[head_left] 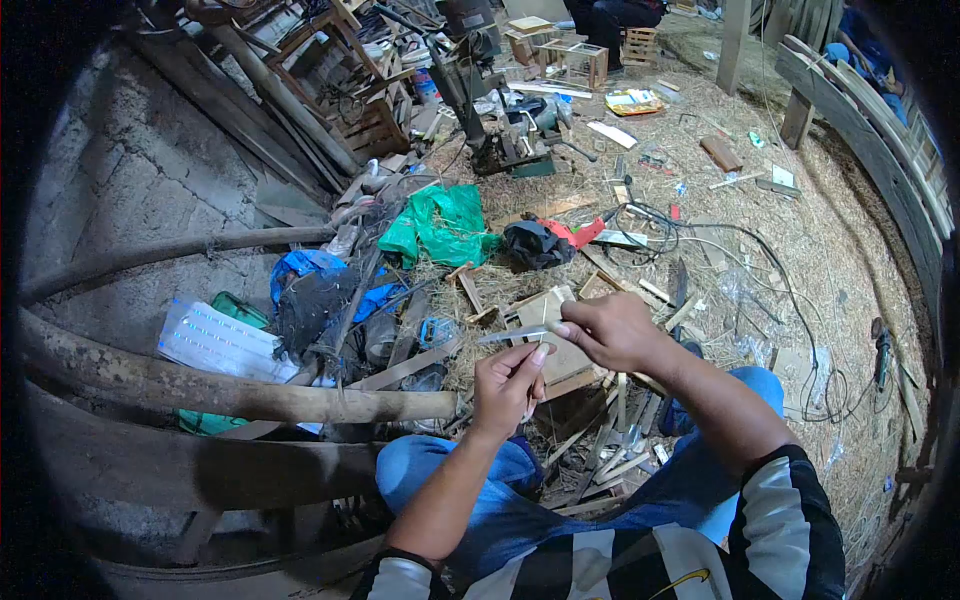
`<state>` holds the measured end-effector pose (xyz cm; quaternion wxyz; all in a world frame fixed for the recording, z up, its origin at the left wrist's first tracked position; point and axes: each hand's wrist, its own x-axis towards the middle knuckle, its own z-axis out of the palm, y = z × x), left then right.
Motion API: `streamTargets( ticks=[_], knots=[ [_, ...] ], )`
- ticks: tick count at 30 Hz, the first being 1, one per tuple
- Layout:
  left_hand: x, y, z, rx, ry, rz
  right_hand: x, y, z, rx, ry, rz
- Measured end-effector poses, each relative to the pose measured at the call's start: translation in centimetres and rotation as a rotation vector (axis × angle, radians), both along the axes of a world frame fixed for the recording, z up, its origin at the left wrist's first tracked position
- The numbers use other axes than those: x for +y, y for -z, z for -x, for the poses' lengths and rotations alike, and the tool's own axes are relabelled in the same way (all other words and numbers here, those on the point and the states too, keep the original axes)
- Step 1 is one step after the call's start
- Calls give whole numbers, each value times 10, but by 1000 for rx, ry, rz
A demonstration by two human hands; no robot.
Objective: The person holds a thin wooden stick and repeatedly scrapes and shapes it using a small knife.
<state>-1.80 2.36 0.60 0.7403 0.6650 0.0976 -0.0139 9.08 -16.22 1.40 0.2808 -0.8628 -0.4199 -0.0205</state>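
My left hand (512, 388) is closed in a pinch around the lower end of a thin pale stick (543, 322), which points upward. My right hand (612, 330), a little higher and to the right, has its fingers wrapped round a knife, whose narrow blade (512, 334) extends left and crosses close to the stick. The knife's handle is hidden in my fingers. The two hands are close together over a wooden box (560, 340) on the ground between my knees.
A wooden pole (230, 393) runs beside me at left. Ahead are a green plastic bag (445, 225), a black bag (538, 245), a red tool (578, 233) with cables and a metal machine (515, 155). Wood scraps litter the ground. Two other people sit farther back, partly visible.
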Motion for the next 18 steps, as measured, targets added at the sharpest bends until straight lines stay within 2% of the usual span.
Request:
streamTargets(
  ticks=[1, 4, 9, 11, 15, 17, 18],
  knots=[
    [2, 1, 0, 5, 7, 24, -1, 2, -5, 1, 0, -1],
    [0, -5, 4, 5, 32, 21, -11, 3, -27, 41, 289, 56],
    [0, 0, -1, -11, 10, 31, -12, -3, -23, 48, 257, 4],
    [-1, 3, -4, -94, -52, 31, -6, 1, -6, -42, 76, -135],
    [-1, -1, -3, -108, -46, -28, 3, 1, 6, -16, 1, 16],
    [1, 0, 0, -29, -21, -12, -1, 5, -4, -29, 5, -51],
    [1, 1, 1, -29, -20, -12, -4, 2, -11, -9, 100, -46]
  ],
)
